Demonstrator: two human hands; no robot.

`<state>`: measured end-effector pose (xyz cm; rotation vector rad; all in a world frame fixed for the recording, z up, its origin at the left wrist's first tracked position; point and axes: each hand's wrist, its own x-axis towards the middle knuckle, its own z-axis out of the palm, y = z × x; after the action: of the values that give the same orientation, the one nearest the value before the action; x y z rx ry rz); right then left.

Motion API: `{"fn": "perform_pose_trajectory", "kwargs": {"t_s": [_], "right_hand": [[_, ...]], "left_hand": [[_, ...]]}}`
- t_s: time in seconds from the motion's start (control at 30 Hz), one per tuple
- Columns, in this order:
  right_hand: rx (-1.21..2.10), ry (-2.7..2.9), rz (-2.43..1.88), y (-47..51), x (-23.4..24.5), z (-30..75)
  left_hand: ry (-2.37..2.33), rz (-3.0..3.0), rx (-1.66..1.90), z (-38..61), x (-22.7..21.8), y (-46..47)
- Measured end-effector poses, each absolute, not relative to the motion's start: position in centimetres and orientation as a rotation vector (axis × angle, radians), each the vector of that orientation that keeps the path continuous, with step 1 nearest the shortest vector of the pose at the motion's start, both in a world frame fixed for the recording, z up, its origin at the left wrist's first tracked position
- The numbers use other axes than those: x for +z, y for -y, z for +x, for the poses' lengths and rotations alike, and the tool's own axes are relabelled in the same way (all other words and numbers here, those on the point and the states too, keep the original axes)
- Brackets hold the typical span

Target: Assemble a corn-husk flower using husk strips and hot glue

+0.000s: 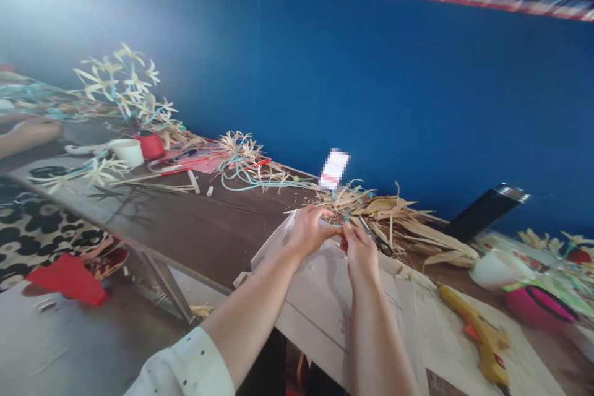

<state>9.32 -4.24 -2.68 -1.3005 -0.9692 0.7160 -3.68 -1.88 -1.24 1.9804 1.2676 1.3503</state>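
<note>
Above a pale cardboard sheet (320, 297), my left hand (309, 229) and my right hand (361, 250) come together at the fingertips. A thin pale-blue stem (346, 218) shows at the right fingertips, which are pinched around it. The left thumb reaches over to the right fingers, while the left index finger curves above it; what lies between the left fingers is too small to make out. Just beyond the hands lies a heap of dried straw-coloured husk strips (399, 216). Dark-handled scissors (383, 244) rest beside the right hand, partly hidden by strips.
Right of the hands are a yellow glue gun (480, 337), a white cup (501, 269) and a black flask (487, 213). A phone (335, 168) stands behind. Husk flowers (132, 83) and a red thread spool (151, 145) stand left, near another person's hand (39, 131).
</note>
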Motion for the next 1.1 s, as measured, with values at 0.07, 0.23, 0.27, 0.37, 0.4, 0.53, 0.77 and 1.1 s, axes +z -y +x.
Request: {"fn": "perform_pose_trajectory", "kwargs": {"t_s": [0.07, 0.23, 0.27, 0.37, 0.4, 0.53, 0.77, 1.1], "right_hand": [[0.740, 0.953, -1.311, 4.3, -2.6, 9.2], [0.800, 0.970, -1.338, 4.5, -2.2, 9.2], [0.807, 0.961, -1.337, 4.6, -2.1, 9.3], [0.796, 0.945, -1.349, 4.8, -1.8, 9.5], [0.768, 0.966, -1.367, 4.8, -1.7, 9.5], [0.573, 1.170, -1.426, 5.2, -1.2, 9.7], [0.290, 1.415, -1.517, 5.3, -1.6, 9.8], [-0.088, 1.600, -1.608, 5.1, -2.1, 8.9]], "left_hand": [[-1.264, 1.983, 1.350, -3.7, -1.3, 1.9], [-1.255, 2.013, 1.392, -4.0, -1.4, 1.7], [-1.260, 2.029, 1.415, -4.0, -1.4, 1.7], [-1.302, 2.078, 1.468, -4.1, -1.4, 1.8], [-1.320, 2.092, 1.474, -4.2, -1.4, 1.8], [-1.365, 2.158, 1.440, -4.3, -1.3, 2.0], [-1.398, 2.292, 1.359, -4.7, -0.9, 2.3], [-1.402, 2.284, 1.426, -4.5, -0.6, 2.8]]}}
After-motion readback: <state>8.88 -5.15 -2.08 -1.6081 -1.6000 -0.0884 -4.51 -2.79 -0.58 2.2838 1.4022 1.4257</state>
